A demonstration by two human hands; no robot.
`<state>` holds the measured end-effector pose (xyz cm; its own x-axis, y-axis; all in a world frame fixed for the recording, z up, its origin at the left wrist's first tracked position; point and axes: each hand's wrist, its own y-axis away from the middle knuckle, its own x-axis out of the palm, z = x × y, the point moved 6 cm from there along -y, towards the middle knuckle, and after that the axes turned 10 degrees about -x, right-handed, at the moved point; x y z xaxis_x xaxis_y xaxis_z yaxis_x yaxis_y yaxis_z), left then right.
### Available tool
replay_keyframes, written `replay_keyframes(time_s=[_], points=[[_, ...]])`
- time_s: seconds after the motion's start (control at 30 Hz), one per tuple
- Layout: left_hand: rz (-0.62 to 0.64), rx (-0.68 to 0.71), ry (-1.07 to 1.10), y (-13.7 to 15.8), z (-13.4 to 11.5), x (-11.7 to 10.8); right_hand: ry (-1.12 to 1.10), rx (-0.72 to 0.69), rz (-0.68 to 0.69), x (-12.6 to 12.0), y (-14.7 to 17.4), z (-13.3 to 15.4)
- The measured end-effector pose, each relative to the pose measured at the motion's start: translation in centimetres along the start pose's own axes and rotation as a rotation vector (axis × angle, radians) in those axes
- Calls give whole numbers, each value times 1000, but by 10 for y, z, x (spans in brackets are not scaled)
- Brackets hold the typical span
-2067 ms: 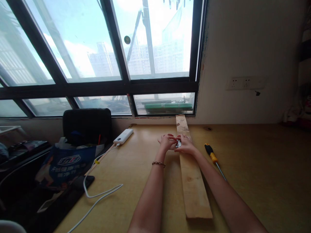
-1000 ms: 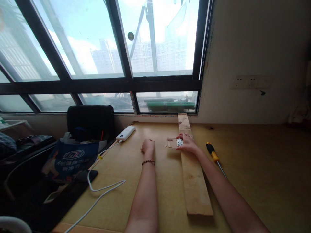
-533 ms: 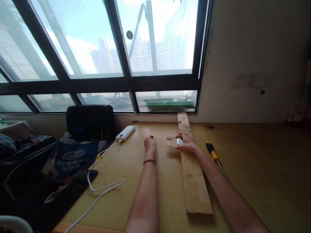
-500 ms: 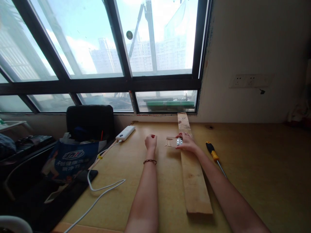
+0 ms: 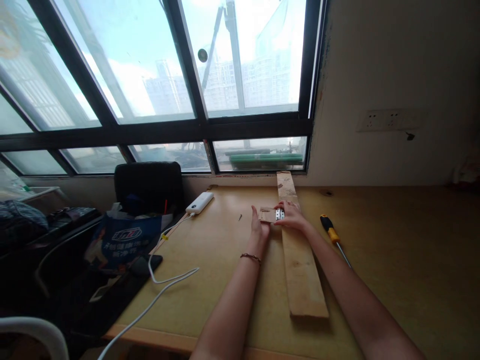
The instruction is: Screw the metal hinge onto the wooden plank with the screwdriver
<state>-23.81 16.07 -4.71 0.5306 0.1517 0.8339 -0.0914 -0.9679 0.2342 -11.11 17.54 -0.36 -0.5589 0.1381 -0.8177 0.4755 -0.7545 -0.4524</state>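
Note:
My right hand point(image 5: 291, 216) is closed on a small silver hinge point(image 5: 279, 214), fingers on the far side and thumb on the near side, above a long wooden board point(image 5: 303, 272). A short wooden piece point(image 5: 267, 215) extends left from the hinge. Whether the hinge is fastened to it, I cannot tell. My left hand point(image 5: 259, 227) is at the left end of the short piece, thumb stretched up and apart. Its other fingers reach toward the near side of the piece, partly hidden. On the table to the left lies a small screw point(image 5: 240, 217).
A yellow and black screwdriver point(image 5: 330, 229) lies right of the board. A white power bank point(image 5: 200, 203) with a white cable point(image 5: 167, 284) is at the table's left edge. Beyond it stands a black chair point(image 5: 148, 187) with a blue bag point(image 5: 123, 240). The window and wall bound the back.
My left hand has opened from a pinch and moved right to the short wooden piece. A screw now shows on the table where that hand was. My right hand stays on the hinge.

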Motion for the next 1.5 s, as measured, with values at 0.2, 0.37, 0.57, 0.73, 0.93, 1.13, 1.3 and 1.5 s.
replay_keyframes(time_s=[0.2,0.37,0.57,0.73,0.93,1.13,1.3,1.5], points=[[85,-131,49,16,48,0,2,-4,-2,1,1,2],[7,-128,-77,14,53,-4,-5,-1,-22,-2,2,4],[-63,-206,-165,14,51,-12,-29,-1,-16,-1,3,5],[-10,-214,-223,15,49,-10,-103,6,-34,-9,4,4],[14,-260,-214,18,50,-8,41,299,-147,-75,43,-42],[15,-274,-184,15,50,-10,352,737,83,-80,130,-80],[20,-279,-185,15,51,-11,283,755,96,-77,132,-80],[37,-264,-182,15,51,-11,-150,635,-335,-144,59,-40]])
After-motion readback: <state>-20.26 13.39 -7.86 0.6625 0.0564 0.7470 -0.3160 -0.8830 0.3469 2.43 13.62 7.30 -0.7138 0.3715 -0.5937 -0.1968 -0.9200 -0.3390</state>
